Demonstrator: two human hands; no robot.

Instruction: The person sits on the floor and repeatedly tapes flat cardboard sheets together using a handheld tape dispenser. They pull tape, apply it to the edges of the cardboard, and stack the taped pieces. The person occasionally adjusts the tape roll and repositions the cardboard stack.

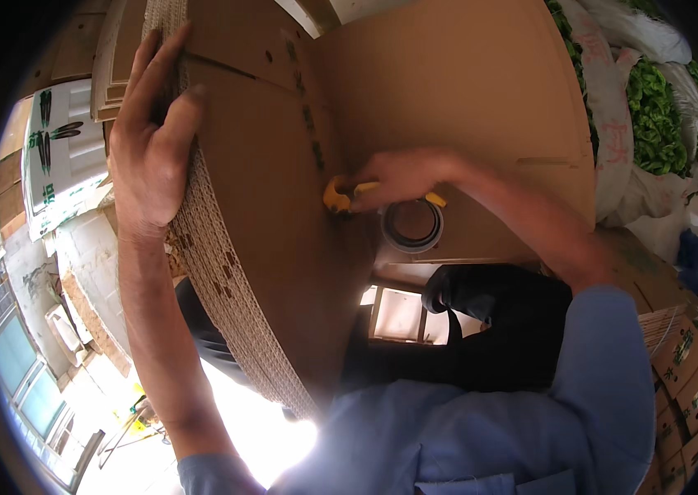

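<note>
A thick stack of flattened corrugated cardboard boxes (225,291) stands on edge in front of me, its layered edges on the left side. My left hand (154,136) grips that layered edge near the top, fingers over one side and thumb on the face. A yellow tape dispenser (339,197) is in my right hand (401,176), close to the printed face of the stack. Its roll of tape (412,228) hangs below the hand, over a large cardboard panel (448,80) at the right. The fingers are slightly blurred.
White sacks (611,124) with leafy green vegetables (658,117) stand at the upper right. Printed cardboard boxes (689,365) are piled at the lower right. At the left are a white printed carton (67,148) and windows (18,346). My dark-clad legs (497,322) are below the panel.
</note>
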